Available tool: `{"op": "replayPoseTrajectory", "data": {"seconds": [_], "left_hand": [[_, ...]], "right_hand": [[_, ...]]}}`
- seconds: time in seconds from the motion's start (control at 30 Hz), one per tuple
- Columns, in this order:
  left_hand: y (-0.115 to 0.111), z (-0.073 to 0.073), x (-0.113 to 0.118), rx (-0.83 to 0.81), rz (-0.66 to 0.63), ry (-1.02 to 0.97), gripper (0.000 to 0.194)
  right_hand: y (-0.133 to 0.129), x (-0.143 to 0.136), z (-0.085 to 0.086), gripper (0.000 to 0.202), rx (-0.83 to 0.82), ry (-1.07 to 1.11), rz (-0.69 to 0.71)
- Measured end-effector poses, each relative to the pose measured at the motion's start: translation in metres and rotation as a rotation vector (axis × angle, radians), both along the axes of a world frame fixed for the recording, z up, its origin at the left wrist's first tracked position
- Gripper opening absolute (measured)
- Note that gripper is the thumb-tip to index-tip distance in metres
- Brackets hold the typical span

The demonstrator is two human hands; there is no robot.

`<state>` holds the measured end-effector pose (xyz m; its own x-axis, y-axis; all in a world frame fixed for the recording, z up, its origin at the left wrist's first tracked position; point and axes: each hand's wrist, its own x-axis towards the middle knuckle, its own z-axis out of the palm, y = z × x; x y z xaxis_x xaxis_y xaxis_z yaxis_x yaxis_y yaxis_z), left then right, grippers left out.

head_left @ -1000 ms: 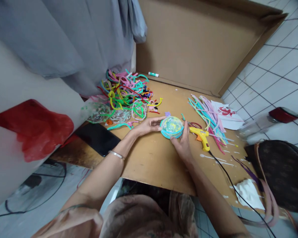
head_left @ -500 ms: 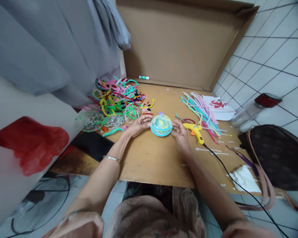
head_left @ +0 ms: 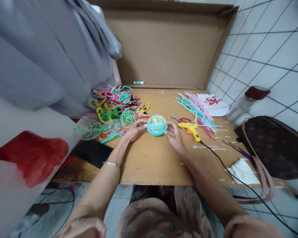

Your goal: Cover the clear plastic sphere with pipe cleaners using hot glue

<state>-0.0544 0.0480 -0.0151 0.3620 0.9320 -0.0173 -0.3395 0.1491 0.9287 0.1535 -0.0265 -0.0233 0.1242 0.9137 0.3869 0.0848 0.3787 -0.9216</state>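
A round, clear ball-like piece (head_left: 157, 125) with yellow and white swirls and turquoise bands round it is held over the middle of the table. My left hand (head_left: 137, 129) grips its left edge between thumb and fingers. On the opposite edge, the fingers of my right hand (head_left: 173, 132) pinch the turquoise band. Just right of that hand lies a yellow glue gun (head_left: 191, 130), with red-handled scissors (head_left: 182, 119) behind it.
Coloured pipe cleaners (head_left: 114, 105) are heaped at the left, near a black flat object (head_left: 93, 152). More pipe cleaners (head_left: 197, 107), a clear bottle (head_left: 245, 104), a dark bag (head_left: 273, 145), white tissue (head_left: 243, 171) and a black cord (head_left: 220, 159) occupy the right. Cardboard (head_left: 164, 46) stands behind.
The view has shifted a little. The banded piece has tilted between my hands, and a turquoise band now crosses nearer its middle. My right fingers have closed in on its edge.
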Motion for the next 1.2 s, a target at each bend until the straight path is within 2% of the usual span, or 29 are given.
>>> {"op": "replayPoseTrajectory", "data": {"seconds": [0.37, 0.63, 0.97, 1.2], "left_hand": [[-0.0026, 0.005, 0.0008, -0.022, 0.017, 0.027, 0.046], [-0.0017, 0.0055, 0.0014, -0.032, 0.014, 0.033, 0.045], [-0.0023, 0.0074, 0.0028, -0.038, 0.025, 0.042, 0.049], [-0.0023, 0.0062, 0.0016, -0.044, 0.026, 0.051, 0.047]], "right_hand": [[0.0025, 0.0038, 0.0004, 0.042, -0.002, -0.084, 0.005], [0.0003, 0.0055, 0.0049, 0.035, 0.013, -0.136, -0.019], [0.0033, 0.007, 0.0017, 0.037, -0.03, -0.045, 0.039], [0.0028, 0.0085, 0.0036, 0.031, -0.017, -0.084, 0.031]]}}
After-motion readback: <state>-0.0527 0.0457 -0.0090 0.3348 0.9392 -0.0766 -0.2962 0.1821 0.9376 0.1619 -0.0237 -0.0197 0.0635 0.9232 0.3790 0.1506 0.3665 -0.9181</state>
